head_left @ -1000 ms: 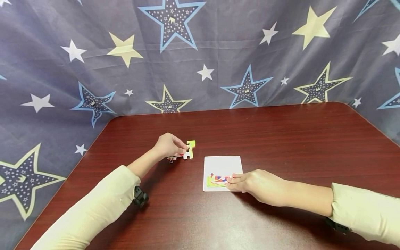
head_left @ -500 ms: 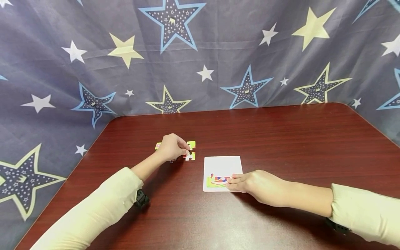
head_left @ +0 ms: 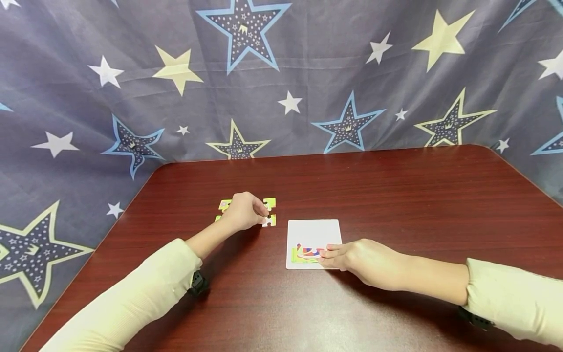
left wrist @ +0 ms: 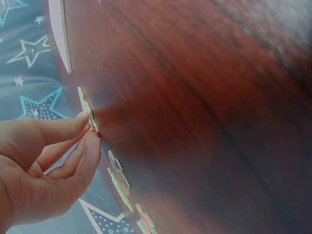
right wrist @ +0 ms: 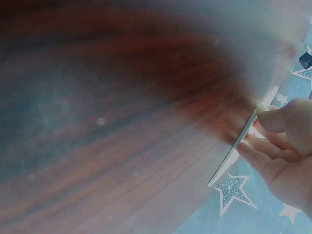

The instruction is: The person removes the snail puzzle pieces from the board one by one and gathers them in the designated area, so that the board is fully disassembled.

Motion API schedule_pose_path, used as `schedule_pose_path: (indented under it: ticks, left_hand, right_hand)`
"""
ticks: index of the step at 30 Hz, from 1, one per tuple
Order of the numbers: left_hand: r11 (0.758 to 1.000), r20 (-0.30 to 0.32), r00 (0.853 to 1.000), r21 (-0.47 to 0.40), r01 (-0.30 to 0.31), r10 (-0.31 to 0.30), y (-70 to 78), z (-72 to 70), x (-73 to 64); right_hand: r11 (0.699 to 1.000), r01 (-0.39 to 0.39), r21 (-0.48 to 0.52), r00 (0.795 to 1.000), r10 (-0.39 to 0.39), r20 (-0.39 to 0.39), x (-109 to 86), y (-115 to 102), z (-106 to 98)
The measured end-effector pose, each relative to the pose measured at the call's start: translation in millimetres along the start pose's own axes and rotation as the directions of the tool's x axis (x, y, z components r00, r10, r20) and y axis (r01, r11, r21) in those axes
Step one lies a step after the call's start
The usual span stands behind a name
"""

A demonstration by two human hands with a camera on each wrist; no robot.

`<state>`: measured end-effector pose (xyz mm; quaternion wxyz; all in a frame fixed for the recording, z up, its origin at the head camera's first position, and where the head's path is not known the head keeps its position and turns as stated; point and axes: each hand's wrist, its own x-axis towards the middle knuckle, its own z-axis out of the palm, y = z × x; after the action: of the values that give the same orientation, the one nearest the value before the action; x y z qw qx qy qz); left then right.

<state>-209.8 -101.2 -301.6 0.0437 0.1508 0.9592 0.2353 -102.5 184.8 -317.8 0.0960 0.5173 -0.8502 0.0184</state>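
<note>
In the head view my left hand [head_left: 244, 211] is over a group of puzzle pieces, with thumb and fingertips pinching the edge of a lower-right puzzle piece [head_left: 270, 220]. The left wrist view shows the same pinch on a thin puzzle piece [left wrist: 87, 108] at table level. Just above it lies a yellow-green piece [head_left: 270, 202]; other pieces [head_left: 224, 204] are partly hidden behind the hand. My right hand [head_left: 367, 261] rests its fairly straight fingers on a white square puzzle board [head_left: 313, 231]. A colourful printed strip [head_left: 303, 254] fills the board's lower part, partly covered by the fingers.
The red-brown wooden table [head_left: 396, 195] stretches around both hands. A grey curtain with stars [head_left: 290, 58] hangs behind its far edge. More pieces [left wrist: 119, 183] lie close to the left hand in the left wrist view.
My left hand has shifted slightly right and nearer to me. The lower-right piece now lies apart from the upper one, and more pieces show at the left. My right hand stays on the board.
</note>
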Motion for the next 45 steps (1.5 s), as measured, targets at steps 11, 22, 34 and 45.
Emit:
schedule_pose_path:
  ticks: [11,22,34,45]
  left_hand:
    - [1.0,-0.001,1.0,0.005,-0.03,0.03,0.6,-0.9,-0.6]
    - [0.999,-0.002,1.0,-0.011,-0.03,0.03,-0.9,0.0,-0.7]
    - [0.924,0.094,0.919,-0.061,-0.378,0.382,32.7,13.8,-20.6]
    - [0.877,0.232,0.848,-0.065,-0.476,0.477,54.4,27.0,-40.0]
  right_hand:
    - [1.0,-0.006,0.009,1.0,0.006,-0.002,0.2,1,1]
    - [1.0,0.009,0.016,1.0,-0.009,-0.017,0.0,0,2]
    - [1.0,0.004,0.016,1.0,-0.004,-0.006,0.6,1,1]
    - [0.996,-0.001,0.088,1.0,0.003,-0.023,1.5,4,1]
